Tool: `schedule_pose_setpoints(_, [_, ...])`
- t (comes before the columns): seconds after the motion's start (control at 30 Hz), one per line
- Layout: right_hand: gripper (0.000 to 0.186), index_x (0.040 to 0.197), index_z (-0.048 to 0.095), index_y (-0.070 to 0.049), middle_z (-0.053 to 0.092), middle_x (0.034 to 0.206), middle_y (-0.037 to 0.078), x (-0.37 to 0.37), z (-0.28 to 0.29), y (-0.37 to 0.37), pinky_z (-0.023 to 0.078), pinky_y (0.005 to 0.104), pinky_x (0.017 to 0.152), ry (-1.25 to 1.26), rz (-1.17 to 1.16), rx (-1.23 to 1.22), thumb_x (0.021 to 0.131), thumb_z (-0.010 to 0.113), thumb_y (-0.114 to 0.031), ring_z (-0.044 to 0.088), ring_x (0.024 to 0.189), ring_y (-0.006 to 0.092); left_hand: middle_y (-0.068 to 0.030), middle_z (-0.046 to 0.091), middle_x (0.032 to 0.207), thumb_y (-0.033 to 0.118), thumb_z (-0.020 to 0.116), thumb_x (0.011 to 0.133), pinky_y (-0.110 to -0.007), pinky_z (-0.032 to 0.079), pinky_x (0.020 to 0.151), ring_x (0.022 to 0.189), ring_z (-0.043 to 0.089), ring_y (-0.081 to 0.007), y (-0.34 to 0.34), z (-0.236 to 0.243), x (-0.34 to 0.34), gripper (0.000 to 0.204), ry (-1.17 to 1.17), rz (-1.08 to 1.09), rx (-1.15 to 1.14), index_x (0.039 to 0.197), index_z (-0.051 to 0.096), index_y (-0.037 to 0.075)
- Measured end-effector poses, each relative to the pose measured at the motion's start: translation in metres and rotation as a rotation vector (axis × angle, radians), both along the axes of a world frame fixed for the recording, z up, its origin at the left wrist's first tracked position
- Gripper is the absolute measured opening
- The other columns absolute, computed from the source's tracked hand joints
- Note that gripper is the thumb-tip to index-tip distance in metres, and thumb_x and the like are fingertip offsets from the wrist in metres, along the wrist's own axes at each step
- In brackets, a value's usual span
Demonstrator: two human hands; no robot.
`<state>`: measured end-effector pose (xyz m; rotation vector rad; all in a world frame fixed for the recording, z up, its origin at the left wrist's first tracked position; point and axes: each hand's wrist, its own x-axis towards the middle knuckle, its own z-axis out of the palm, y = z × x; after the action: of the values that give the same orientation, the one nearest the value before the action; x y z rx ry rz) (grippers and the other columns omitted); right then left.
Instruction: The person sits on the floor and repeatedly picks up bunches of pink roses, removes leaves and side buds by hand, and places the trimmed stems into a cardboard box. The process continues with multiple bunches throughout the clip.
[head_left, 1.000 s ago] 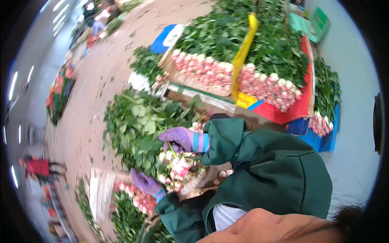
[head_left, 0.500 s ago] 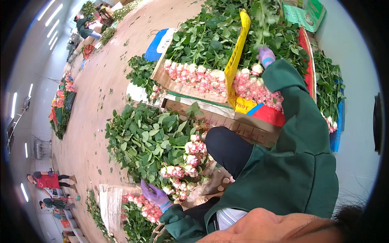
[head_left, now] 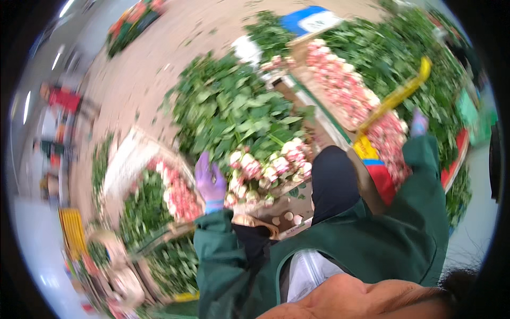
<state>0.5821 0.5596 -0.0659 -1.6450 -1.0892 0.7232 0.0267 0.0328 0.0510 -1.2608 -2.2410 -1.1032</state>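
My left hand (head_left: 210, 181), in a purple glove, is open with its fingers apart and nothing in them. It is beside a loose heap of pink-and-white roses (head_left: 249, 165) with leafy green stems (head_left: 228, 106). My right hand (head_left: 419, 123), gloved too, reaches over the larger bed of roses at the right, by the leaves and the row of pink blooms (head_left: 388, 143). Motion blurs its fingers, so whether they hold anything does not show. A yellow strip (head_left: 396, 95) stands up across that bed and divides the blooms.
Another wrapped bundle of pink roses (head_left: 178, 194) lies left of my left hand, beside a white sheet (head_left: 130, 159). A yellow crate (head_left: 73, 231) is at the far left. A blue-and-white package (head_left: 311, 21) lies at the far edge. A person in red (head_left: 64, 98) stands in the distance.
My view has turned, so the rose beds have shifted right in the picture. My right hand, which was at a rose stem, now shows lower down and blurred. The left hand stays open.
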Motion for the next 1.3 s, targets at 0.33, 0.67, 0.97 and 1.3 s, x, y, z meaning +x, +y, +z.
schedule_pose_setpoints(0.33, [0.035, 0.112, 0.066, -0.009, 0.068, 0.106, 0.017, -0.442, 0.142, -0.297, 0.049, 0.0437, 0.089, -0.693, 1.627, 0.264, 0.095, 0.051, -0.036, 0.064, 0.099, 0.0361, -0.0158, 0.065, 0.117, 0.003, 0.060, 0.088, -0.041, 0.050, 0.092, 0.105, 0.063, -0.0344, -0.019, 0.000, -0.022, 0.036, -0.099, 0.162, 0.353, 0.124, 0.060, 0.002])
schedule_pose_setpoints(0.67, [0.054, 0.112, 0.070, -0.005, 0.066, 0.117, 0.020, -0.626, 0.048, -0.295, 0.051, 0.0432, 0.093, -1.339, 1.483, 0.024, 0.090, 0.052, -0.052, 0.065, 0.107, 0.0346, -0.0187, 0.063, 0.120, 0.001, 0.060, 0.087, -0.043, 0.049, 0.093, 0.109, 0.061, -0.0369, -0.051, 0.019, -0.044, 0.041, -0.073, 0.208, 0.453, 0.127, 0.057, 0.001])
schedule_pose_setpoints(0.97, [0.031, 0.114, 0.066, -0.005, 0.070, 0.093, 0.005, -0.598, 0.094, -0.235, 0.049, 0.0304, 0.062, 0.347, 1.559, -0.503, 0.097, 0.053, -0.028, 0.062, 0.071, 0.0159, -0.0191, 0.062, 0.124, -0.002, 0.057, 0.089, -0.036, 0.050, 0.094, 0.111, 0.062, -0.0305, -0.055, 0.025, -0.036, 0.037, -0.132, 0.127, 0.479, 0.126, 0.058, -0.003])
schedule_pose_setpoints(1.3, [0.019, 0.097, 0.067, -0.005, 0.067, 0.087, 0.007, -0.581, 0.073, -0.255, 0.050, 0.0331, 0.070, 0.467, 1.533, -0.272, 0.093, 0.059, -0.022, 0.063, 0.079, 0.0180, -0.0161, 0.065, 0.120, -0.001, 0.058, 0.088, -0.037, 0.050, 0.094, 0.110, 0.063, -0.0299, -0.045, 0.023, -0.030, 0.035, -0.017, 0.208, 0.443, 0.123, 0.062, -0.001])
